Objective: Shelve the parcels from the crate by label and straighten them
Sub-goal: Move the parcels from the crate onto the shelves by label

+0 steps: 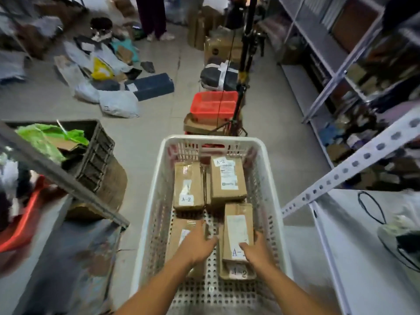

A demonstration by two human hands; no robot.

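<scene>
Both your hands are down in the white crate [150, 189], low in the middle of the frame. It's a perforated plastic basket with slotted walls, standing on the grey tiled floor [147, 123].

Your right hand [258, 248] grasps the near end of a long brown cardboard parcel [238, 226] with a pale shipping label down its top and "A-2" handwritten on a white tag by your fingers. That parcel lies on top of another box [236, 272], whose own "A-2" tag peeks out just below it.

Your left hand [198, 241] rests on the parcel at the crate's lower left [177, 235], fingers curled over its far right corner; whether they truly grip it I cannot tell, the picture is blurred there.

Farther up in the crate, two more brown parcels sit side by side: the left one [188, 185] taped, with a torn label and an "A-2" tag at its near end; the right one [227, 178] with a printed label and an "A-2" tag at its far corner.

Above the crate, a red basket [213, 104]. White slotted shelving [354, 160] runs along the right edge; loose mail bags [118, 103] lie at upper left.
</scene>
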